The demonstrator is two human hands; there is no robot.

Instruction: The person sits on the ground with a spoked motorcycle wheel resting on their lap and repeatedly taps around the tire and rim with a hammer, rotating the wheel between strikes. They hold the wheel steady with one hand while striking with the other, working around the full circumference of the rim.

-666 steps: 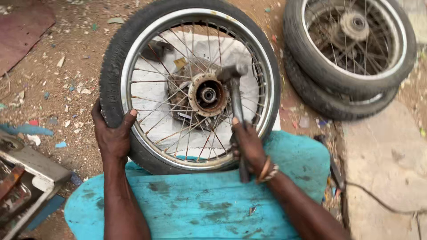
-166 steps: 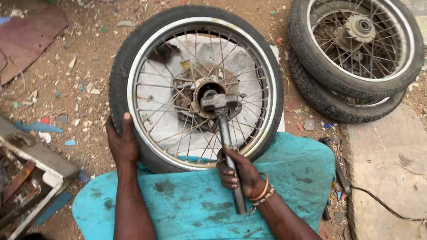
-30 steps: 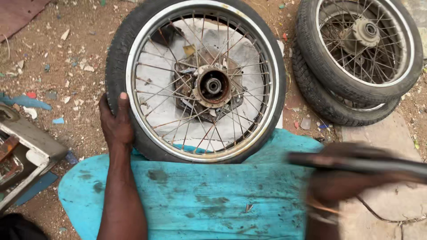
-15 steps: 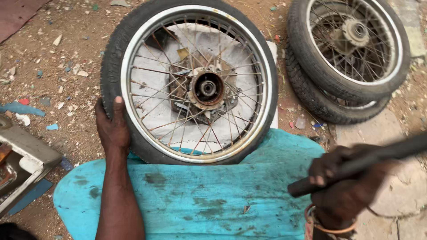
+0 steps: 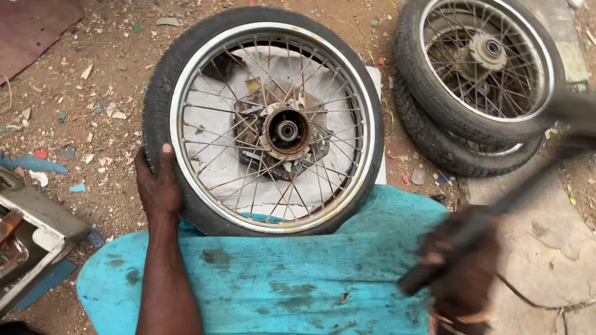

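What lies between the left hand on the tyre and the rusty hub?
In the head view, only thin wire spokes separate left hand from rusty metal hub.

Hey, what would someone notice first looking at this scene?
A spoked wheel lies flat on the dirt at centre, its rusty hub facing up. The left hand grips its tyre, while the blurred right hand holds a hammer at lower right. Two more wheels are stacked at top right.

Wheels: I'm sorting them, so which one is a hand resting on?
The big spoked wheel at centre; the left hand grips its tyre. The stacked wheels lie untouched.
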